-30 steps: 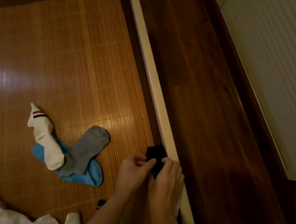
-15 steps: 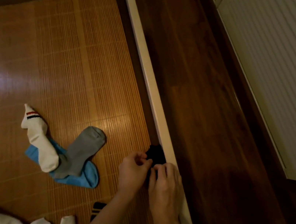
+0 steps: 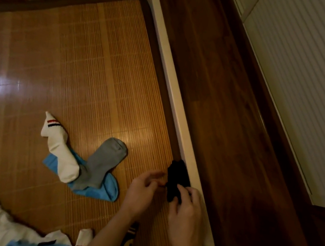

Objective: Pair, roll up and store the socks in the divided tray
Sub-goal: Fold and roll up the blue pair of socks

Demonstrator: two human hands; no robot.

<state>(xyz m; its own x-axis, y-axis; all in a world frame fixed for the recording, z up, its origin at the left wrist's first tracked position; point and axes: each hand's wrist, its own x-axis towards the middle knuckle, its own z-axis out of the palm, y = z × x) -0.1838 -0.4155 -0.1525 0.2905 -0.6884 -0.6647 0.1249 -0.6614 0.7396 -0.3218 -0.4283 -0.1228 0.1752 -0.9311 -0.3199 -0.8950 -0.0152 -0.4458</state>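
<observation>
Fingers (image 3: 183,191) of the right hand (image 3: 185,211) curl round the near end of the black sock (image 3: 177,175), gripping it. Fingers (image 3: 153,176) of the left hand (image 3: 142,192) are curled, tips at that sock's left edge. They are too blurred to tell whether they pinch it. The black sock lies at the mat (image 3: 81,67) edge, touching the white rail (image 3: 180,113) on its right. Well left of it, a white sock (image 3: 60,155) and a grey sock (image 3: 104,162) overlap a blue sock (image 3: 104,191). Farther left and nearer, a sock heap (image 3: 12,231).

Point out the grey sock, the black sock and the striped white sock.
grey sock (image 3: 104,162), head view, middle of its leg
black sock (image 3: 178,172), head view, bare part near its top end
striped white sock (image 3: 61,153), head view, its white middle
</observation>
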